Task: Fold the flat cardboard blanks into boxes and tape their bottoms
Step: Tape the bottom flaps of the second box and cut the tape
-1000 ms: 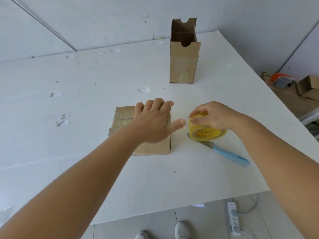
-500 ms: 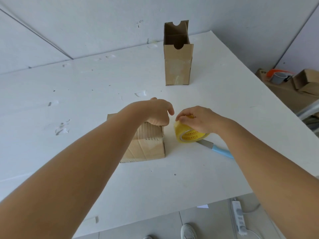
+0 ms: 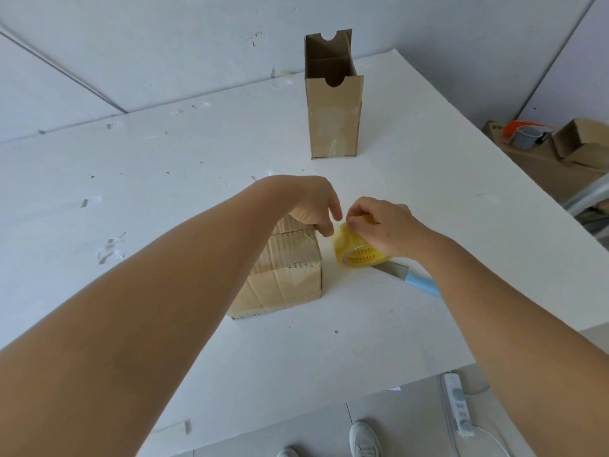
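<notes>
A plain workroom for packing: a scuffed white table (image 3: 197, 166) against bare white walls (image 3: 148, 37), cardboard boxes (image 3: 580, 143) stacked on the floor beside it, a power strip (image 3: 459, 404) on grey tiles.

Bright, even daylight; soft shadows on the table (image 3: 184, 179); wide-angle bowing at edges; slight overall softness.

Two plain brown cardboard boxes, the near box (image 3: 283, 275) and the tall box (image 3: 334, 117), sit on a white table (image 3: 164, 179), beside a yellow tape roll (image 3: 357, 253) printed with red lettering and a light-blue-handled knife (image 3: 418, 282).
</notes>
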`<control>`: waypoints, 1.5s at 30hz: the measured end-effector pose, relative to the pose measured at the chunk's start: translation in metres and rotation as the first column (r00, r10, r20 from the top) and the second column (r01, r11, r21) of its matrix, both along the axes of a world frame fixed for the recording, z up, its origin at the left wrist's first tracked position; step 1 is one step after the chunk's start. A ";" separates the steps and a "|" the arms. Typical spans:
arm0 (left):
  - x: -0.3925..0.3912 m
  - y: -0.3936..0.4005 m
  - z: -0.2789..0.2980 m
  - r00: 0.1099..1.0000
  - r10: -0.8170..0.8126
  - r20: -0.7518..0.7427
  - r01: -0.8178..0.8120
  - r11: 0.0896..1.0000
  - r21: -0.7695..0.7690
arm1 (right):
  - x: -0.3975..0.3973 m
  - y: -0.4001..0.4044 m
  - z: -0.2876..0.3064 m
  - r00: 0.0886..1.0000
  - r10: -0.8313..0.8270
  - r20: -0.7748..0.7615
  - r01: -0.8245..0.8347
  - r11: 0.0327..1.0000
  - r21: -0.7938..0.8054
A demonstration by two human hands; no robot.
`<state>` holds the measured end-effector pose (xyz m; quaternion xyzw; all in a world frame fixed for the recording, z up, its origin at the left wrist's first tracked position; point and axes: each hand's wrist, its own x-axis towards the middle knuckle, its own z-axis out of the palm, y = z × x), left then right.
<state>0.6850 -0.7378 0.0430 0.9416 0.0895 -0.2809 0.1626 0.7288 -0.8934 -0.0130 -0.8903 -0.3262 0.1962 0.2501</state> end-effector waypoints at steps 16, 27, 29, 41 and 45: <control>-0.016 0.013 -0.018 0.978 0.127 0.166 -0.059 0.930 -0.363 | -0.030 -0.069 -0.080 0.938 -0.323 0.124 0.335 0.937 -0.100; -0.019 0.017 -0.020 0.969 0.139 0.202 -0.050 0.919 -0.391 | -0.042 -0.072 -0.066 0.954 -0.078 0.290 0.163 0.945 -0.282; -0.019 0.018 -0.019 0.965 0.157 0.211 -0.061 0.913 -0.404 | -0.048 -0.074 -0.061 0.952 -0.022 0.306 0.134 0.927 -0.351; -0.029 0.011 -0.018 0.953 0.158 0.258 -0.040 0.911 -0.411 | -0.075 -0.103 0.006 0.968 -0.225 -0.114 0.214 0.972 -0.095; -0.031 0.008 -0.016 0.957 0.144 0.254 -0.020 0.901 -0.434 | -0.087 -0.096 0.035 0.965 -0.243 -0.098 0.251 0.964 0.086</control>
